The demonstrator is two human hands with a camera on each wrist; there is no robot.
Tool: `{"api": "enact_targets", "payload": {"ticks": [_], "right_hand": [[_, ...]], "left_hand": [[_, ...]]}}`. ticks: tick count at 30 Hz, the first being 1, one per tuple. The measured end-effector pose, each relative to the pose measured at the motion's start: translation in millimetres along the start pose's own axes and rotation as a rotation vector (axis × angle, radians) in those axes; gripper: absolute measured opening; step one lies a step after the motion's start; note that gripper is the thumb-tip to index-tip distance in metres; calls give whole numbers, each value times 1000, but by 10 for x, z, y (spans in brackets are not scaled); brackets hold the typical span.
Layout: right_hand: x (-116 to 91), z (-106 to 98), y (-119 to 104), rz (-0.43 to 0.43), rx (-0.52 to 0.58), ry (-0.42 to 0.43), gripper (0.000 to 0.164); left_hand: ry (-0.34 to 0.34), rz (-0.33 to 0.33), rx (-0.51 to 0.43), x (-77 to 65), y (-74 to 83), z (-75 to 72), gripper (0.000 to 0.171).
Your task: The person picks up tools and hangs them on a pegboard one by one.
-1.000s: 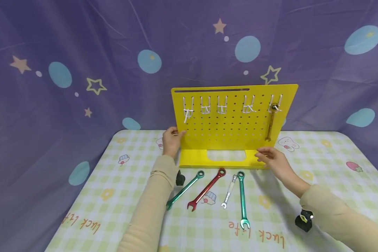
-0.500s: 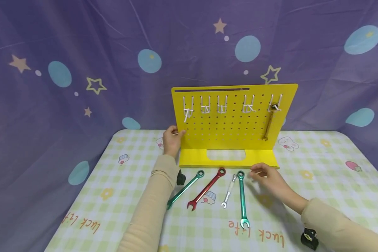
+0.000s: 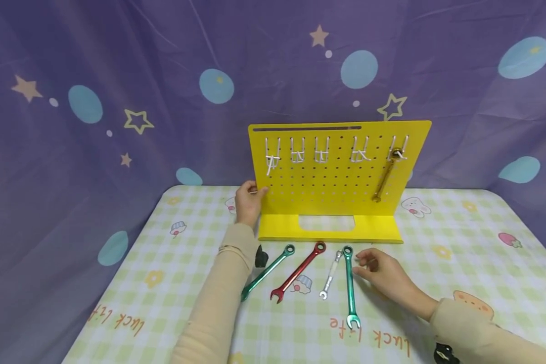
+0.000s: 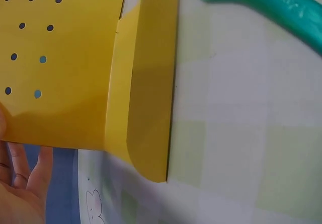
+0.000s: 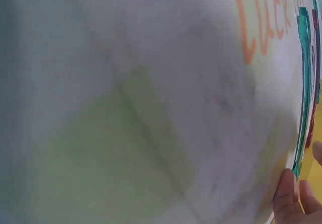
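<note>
A gold wrench [image 3: 385, 179] hangs on the board [image 3: 327, 206], centre right of the frame; the left green wrench [image 3: 268, 272], red wrench [image 3: 299, 272], silver wrench [image 3: 331, 274] and right green wrench [image 3: 350, 285] lie unhung on the worktop [image 3: 200, 263], lower centre. The left grip [image 3: 249, 202] pinches the board's edge, some fingers hidden behind. The right grip [image 3: 384, 275], loosely spread, holds nothing beside the right green wrench, contact unclear. A sleeve [image 3: 218, 298] overlaps the left green wrench.

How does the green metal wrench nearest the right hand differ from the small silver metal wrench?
The green metal wrench is longer and broader than the silver metal wrench. In the head view, the green wrench runs nearly straight up the picture, while the silver wrench slants. Both lie on the green-checked tablecloth, open ends away from the yellow pegboard.
</note>
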State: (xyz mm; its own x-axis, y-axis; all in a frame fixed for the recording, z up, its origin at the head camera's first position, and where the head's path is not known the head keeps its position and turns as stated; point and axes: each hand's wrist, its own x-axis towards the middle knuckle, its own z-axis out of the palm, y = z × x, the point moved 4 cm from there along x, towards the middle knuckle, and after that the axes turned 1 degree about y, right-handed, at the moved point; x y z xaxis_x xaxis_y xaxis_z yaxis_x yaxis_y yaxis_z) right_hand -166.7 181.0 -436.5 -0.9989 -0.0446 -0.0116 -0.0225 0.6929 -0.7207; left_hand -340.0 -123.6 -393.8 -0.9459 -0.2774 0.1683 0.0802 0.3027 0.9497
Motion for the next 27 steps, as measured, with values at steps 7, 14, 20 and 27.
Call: {"api": "enact_targets", "payload": {"ticks": [7,14,20,27], "right_hand": [[33,18,-68,-41,-31,-28,36],[56,96,-87,-37,-72,-74,45],[53,122,-90,-13,-110,-71,53],[46,115,-129,-20,-118,-82,48]], "left_hand": [[-50,32,47,12,27,2,22],[-124,67,11,10,26,-46,24],[-131,127,-53,43,108,-82,26],[-111,107,-47,94,137,-90,28]]}}
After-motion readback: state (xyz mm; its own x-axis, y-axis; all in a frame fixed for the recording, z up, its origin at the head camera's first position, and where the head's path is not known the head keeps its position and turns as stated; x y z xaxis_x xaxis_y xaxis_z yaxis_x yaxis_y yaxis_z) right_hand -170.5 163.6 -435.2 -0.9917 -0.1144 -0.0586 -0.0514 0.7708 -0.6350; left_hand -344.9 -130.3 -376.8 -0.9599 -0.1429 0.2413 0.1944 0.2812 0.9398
